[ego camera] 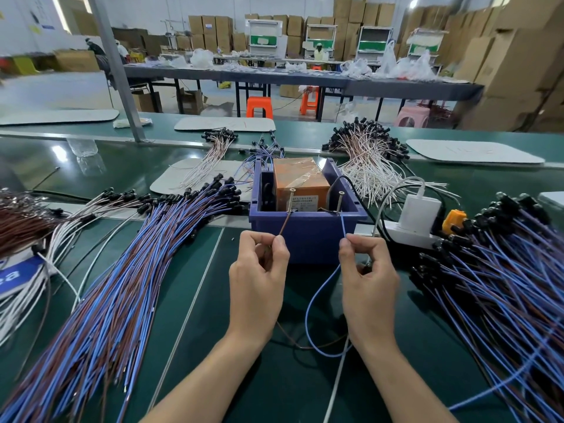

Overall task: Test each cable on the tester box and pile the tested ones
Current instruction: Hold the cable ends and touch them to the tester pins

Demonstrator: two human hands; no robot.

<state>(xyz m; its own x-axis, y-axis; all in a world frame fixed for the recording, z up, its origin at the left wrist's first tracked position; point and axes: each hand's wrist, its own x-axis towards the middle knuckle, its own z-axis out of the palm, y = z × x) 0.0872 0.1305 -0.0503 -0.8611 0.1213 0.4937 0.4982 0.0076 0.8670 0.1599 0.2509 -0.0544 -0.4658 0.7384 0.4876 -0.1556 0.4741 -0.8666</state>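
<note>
Risk: false fail if brown lead or blue lead slips off screws (tester box, mid-table). Left hand pinches brown, right hand blue.

One view only, head-worn, wide-angle. Faces forward and down over the tabletop. Near: left grip and right grip sit low centre, tester box just beyond at 12 o'clock. Warehouse hall across the top.
</note>
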